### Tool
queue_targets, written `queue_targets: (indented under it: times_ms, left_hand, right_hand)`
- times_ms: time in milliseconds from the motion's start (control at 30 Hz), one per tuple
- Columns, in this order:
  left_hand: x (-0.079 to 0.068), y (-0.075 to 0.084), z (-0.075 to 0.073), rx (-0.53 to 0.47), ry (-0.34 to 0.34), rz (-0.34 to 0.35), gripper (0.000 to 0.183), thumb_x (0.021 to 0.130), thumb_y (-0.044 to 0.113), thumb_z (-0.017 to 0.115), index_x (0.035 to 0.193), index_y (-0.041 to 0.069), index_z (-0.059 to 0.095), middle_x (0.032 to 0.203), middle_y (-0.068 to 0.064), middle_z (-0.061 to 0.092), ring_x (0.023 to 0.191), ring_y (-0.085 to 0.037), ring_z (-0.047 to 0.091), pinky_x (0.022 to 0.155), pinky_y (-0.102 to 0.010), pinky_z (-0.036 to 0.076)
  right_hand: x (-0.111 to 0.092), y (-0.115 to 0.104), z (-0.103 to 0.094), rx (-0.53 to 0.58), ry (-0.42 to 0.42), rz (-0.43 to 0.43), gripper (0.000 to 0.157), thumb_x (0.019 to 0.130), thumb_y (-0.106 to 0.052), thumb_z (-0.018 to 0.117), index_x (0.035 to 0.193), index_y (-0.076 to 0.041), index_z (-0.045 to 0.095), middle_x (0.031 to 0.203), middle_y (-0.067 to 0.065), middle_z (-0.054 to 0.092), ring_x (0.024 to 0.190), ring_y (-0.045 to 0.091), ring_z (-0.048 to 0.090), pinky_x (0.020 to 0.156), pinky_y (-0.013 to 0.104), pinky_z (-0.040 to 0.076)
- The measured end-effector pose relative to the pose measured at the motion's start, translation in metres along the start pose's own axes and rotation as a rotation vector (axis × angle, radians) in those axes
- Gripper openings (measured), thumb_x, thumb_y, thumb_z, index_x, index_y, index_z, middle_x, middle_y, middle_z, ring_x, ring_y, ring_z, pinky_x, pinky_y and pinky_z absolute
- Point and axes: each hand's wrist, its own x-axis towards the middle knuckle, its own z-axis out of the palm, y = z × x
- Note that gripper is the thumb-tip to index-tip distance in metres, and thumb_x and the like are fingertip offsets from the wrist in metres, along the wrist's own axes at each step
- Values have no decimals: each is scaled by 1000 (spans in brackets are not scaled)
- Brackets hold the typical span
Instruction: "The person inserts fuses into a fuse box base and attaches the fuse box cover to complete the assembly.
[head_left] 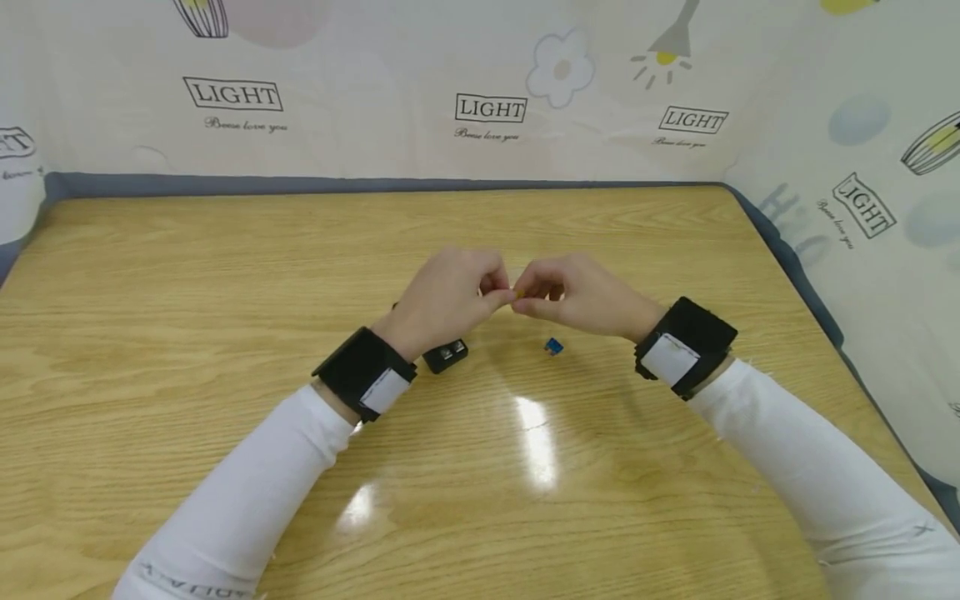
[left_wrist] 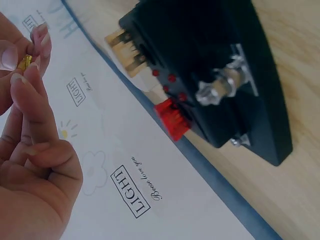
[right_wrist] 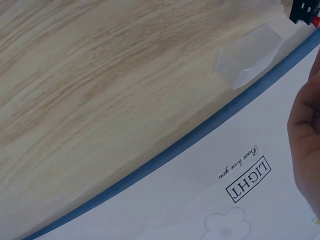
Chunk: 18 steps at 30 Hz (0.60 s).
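Note:
In the head view my left hand (head_left: 448, 293) and right hand (head_left: 588, 296) meet above the table, fingertip to fingertip. Between them they pinch a small yellow blade fuse (head_left: 519, 293), also visible as a yellow fuse (left_wrist: 25, 62) in the left wrist view. Below my left wrist is a black fuse box (head_left: 446, 356), partly hidden by that hand. Close up, the fuse box (left_wrist: 210, 65) carries a red fuse (left_wrist: 171, 120), a tan fuse (left_wrist: 125, 52) and metal terminal studs. A blue blade fuse (head_left: 553, 346) lies on the table under my right hand.
A clear plastic cover (right_wrist: 250, 57) lies on the wooden table (head_left: 225, 275) near its far edge, beside the fuse box. A printed white curtain (head_left: 360, 92) stands behind the table and along its right side.

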Motion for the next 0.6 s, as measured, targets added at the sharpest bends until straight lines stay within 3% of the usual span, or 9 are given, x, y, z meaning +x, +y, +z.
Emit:
queue_targets:
  times_ms: [267,600]
  left_hand:
    - [-4,-9,1,-34,-27,52,14,90,17,67,83,6,73,78,-6,73,64,-15,56,59,-27,45]
    - [-10,-12,2,-61,-88,61,11,89,17,69,84,7,73,76,-6,74,60,-13,54,55,-25,43]
  right_hand:
    - [1,-2,3,14,-5,-8,12,92,-14,65,98,-6,70,91,15,75,68,17,55,59,30,43]
    - [1,-7,4,67,21,-5,9,89,-9,68,97,-7,70,90,11,75,77,20,64,65,32,50]
